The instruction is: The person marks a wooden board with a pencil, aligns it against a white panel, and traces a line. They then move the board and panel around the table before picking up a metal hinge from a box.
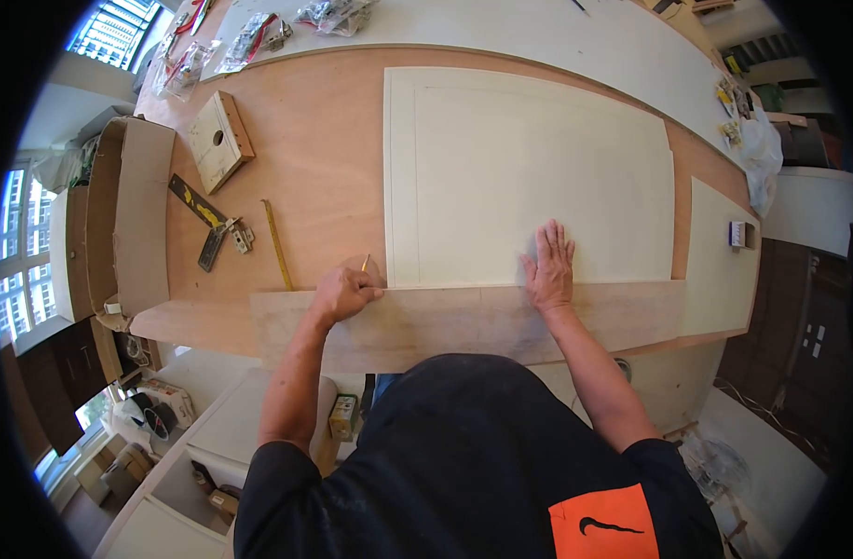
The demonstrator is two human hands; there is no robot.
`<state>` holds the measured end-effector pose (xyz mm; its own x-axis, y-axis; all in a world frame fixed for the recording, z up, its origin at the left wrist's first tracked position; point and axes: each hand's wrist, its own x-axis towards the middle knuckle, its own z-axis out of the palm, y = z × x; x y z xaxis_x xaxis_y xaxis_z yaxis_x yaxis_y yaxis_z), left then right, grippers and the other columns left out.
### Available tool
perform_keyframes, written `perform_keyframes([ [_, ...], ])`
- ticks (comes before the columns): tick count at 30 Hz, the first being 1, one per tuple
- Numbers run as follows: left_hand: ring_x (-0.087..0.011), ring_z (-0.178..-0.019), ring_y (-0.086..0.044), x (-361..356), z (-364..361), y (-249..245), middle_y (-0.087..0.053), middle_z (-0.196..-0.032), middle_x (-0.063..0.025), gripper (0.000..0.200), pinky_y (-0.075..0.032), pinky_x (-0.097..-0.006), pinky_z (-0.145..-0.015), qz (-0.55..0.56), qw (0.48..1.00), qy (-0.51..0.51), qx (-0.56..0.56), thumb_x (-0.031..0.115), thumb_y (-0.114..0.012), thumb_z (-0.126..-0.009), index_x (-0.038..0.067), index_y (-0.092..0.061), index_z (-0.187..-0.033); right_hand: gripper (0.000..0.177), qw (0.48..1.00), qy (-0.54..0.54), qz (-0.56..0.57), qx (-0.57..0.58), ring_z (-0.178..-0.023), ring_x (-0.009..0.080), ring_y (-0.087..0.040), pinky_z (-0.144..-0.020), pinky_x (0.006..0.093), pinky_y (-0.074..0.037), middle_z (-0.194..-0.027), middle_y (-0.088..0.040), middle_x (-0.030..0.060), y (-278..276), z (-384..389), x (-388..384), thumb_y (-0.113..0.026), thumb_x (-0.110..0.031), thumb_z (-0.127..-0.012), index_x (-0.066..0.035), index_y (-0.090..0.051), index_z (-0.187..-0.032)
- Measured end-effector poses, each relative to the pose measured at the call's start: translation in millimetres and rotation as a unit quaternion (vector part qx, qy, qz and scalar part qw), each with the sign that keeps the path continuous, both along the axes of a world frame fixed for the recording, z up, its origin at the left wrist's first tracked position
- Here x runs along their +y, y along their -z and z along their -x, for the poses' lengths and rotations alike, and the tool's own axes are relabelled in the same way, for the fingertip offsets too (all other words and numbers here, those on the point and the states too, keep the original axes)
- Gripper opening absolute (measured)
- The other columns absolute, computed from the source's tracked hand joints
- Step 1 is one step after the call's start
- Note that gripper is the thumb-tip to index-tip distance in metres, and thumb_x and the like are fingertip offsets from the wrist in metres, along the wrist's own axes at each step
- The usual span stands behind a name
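Observation:
A large white panel (529, 172) lies flat on the plywood bench (324, 149). Along its near edge lies a long pale wood strip (445, 321). My left hand (344, 293) is closed around a pencil (366, 264), its tip at the panel's near left corner, beside the strip's edge. My right hand (549, 268) rests flat with fingers spread on the panel's near edge, just above the strip, pressing it down.
Left of the panel lie a yellow tape measure blade (277, 244), a metal hinge (238, 235), a dark square (198, 202) and a wood block with a hole (218, 140). Bagged hardware (249, 39) sits at the far edge. A cardboard box (128, 214) stands at the left.

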<state>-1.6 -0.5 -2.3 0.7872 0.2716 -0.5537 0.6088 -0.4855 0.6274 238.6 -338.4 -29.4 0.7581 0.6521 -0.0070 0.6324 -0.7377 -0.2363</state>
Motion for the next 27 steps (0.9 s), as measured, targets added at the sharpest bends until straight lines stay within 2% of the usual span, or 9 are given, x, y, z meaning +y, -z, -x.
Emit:
perform_keyframes([
  [2,-0.03,-0.079,-0.069,3.3,-1.5,-0.4,-0.072,-0.083,-0.0112,0.023,-0.054,-0.0394,-0.072,-0.001,1.0,0.01,0.013,0.037,-0.076,-0.08,0.015,-0.078,-0.088,0.062,1.0,-0.001,-0.006,-0.001,-0.15,0.0375,-0.023,-0.12,0.0579,-0.015,-0.159,-0.03,0.02,0.2,-0.4,2.4,-0.057,-0.034,-0.096,-0.004,-0.039,-0.147],
  [5,-0.03,-0.082,-0.07,1.0,13.7,34.8,-0.073,-0.089,-0.0098,0.025,-0.055,-0.039,-0.074,0.01,0.999,0.002,-0.034,0.04,-0.074,-0.08,0.017,-0.078,-0.091,0.063,1.0,-0.014,-0.016,-0.004,-0.149,0.0381,-0.023,-0.119,0.0596,-0.014,-0.159,-0.031,0.0201,1.4,-0.3,-1.2,-0.058,-0.033,-0.095,-0.003,-0.039,-0.147],
  [7,-0.0299,-0.083,-0.07,2.6,3.2,9.6,-0.074,-0.093,-0.0093,0.026,-0.056,-0.0396,-0.076,-0.043,0.998,0.052,-0.008,0.042,-0.072,-0.081,0.019,-0.078,-0.093,0.064,1.0,-0.013,-0.018,-0.009,-0.149,0.0382,-0.023,-0.119,0.0607,-0.015,-0.158,-0.031,0.0206,5.6,-2.0,-3.7,-0.059,-0.032,-0.094,-0.003,-0.039,-0.147],
  [9,-0.0301,-0.087,-0.07,1.9,6.6,13.1,-0.074,-0.095,-0.0092,0.023,-0.055,-0.0406,-0.076,-0.021,0.999,0.038,-0.033,0.04,-0.072,-0.082,0.021,-0.079,-0.093,0.065,1.0,-0.006,-0.02,0.002,-0.15,0.0384,-0.022,-0.119,0.0615,-0.014,-0.159,-0.03,0.0209,2.3,-1.5,-1.9,-0.06,-0.033,-0.094,-0.002,-0.038,-0.147],
  [12,-0.0317,-0.082,-0.069,0.7,5.3,1.6,-0.073,-0.092,-0.0093,0.024,-0.054,-0.0428,-0.074,-0.027,0.999,0.042,-0.017,0.038,-0.072,-0.082,0.017,-0.078,-0.091,0.064,1.0,-0.006,-0.012,-0.008,-0.149,0.0386,-0.024,-0.119,0.061,-0.015,-0.157,-0.032,0.0216,-0.9,-1.0,-0.2,-0.062,-0.03,-0.092,-0.001,-0.041,-0.145],
  [16,-0.0356,-0.072,-0.064,-21.0,1.3,-10.1,-0.066,-0.079,-0.012,0.016,-0.051,-0.0478,-0.068,-0.183,0.961,0.013,-0.207,0.026,-0.069,-0.082,0.01,-0.067,-0.084,0.062,0.995,0.016,-0.087,0.049,-0.146,0.0384,-0.029,-0.119,0.059,-0.019,-0.154,-0.036,0.0235,3.5,1.5,-1.6,-0.067,-0.023,-0.087,0.001,-0.045,-0.14],
  [17,-0.0359,-0.076,-0.065,-33.9,-4.3,-16.2,-0.066,-0.078,-0.0131,0.013,-0.051,-0.0476,-0.068,-0.209,0.954,-0.04,-0.212,0.021,-0.07,-0.082,0.009,-0.066,-0.084,0.062,0.999,0.017,-0.044,0.014,-0.146,0.0382,-0.029,-0.119,0.0589,-0.02,-0.154,-0.036,0.0232,-4.5,3.5,0.4,-0.066,-0.024,-0.088,0.001,-0.044,-0.141],
  [19,-0.0354,-0.078,-0.065,-52.9,-20.1,-31.2,-0.066,-0.081,-0.0136,0.016,-0.051,-0.0463,-0.067,-0.218,0.948,-0.049,-0.225,0.02,-0.073,-0.081,0.008,-0.067,-0.089,0.061,0.999,0.023,-0.016,0.026,-0.147,0.0378,-0.027,-0.119,0.0585,-0.019,-0.155,-0.034,0.023,-15.3,4.5,-1.2,-0.06,-0.031,-0.092,0.001,-0.043,-0.142],
  [27,-0.0347,-0.079,-0.064,-78.0,-11.2,-1.8,-0.066,-0.085,-0.0133,0.023,-0.051,-0.0458,-0.07,-0.204,0.958,-0.086,-0.183,0.023,-0.074,-0.081,0.004,-0.066,-0.092,0.064,0.999,0.014,-0.014,0.027,-0.15,0.036,-0.022,-0.12,0.0583,-0.015,-0.159,-0.029,0.0217,-10.1,-0.6,-4.5,-0.053,-0.038,-0.096,0.001,-0.041,-0.146],
])
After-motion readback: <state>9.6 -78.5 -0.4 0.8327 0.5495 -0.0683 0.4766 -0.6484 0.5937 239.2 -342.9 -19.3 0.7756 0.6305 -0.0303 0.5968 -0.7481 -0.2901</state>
